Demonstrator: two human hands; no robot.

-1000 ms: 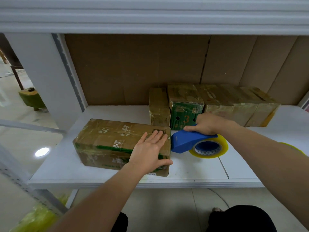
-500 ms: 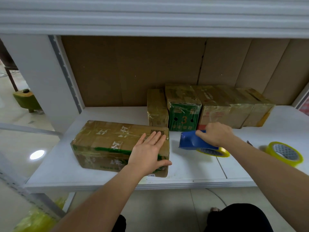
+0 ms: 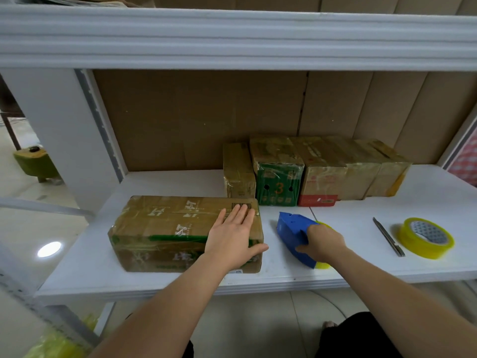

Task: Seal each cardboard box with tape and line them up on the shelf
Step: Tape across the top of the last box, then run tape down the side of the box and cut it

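At the front edge of the white shelf point(image 3: 180, 182), the left hand point(image 3: 233, 236) lay flat with straight fingers on the right end of the taped cardboard box point(image 3: 180, 228), thumb hooked over its near corner. Just to the right, the right hand point(image 3: 322, 242) curled around the blue tape dispenser point(image 3: 293, 232), which sat on the shelf board; whether it was gripped firmly or only being let down could not be told, since the hand hid the handle.

The box's long axis ran left to right, parallel to the shelf front, while the row of sealed boxes point(image 3: 317, 171) stood behind and to the right, against the back panel, each with a short end facing forward. The left hand was plainly the nearer one, so the box probably wanted turning a quarter before sliding back to the row's left end.

Further right lay a utility knife point(image 3: 388, 236) and a spare tape roll point(image 3: 426, 237), well apart from the box.
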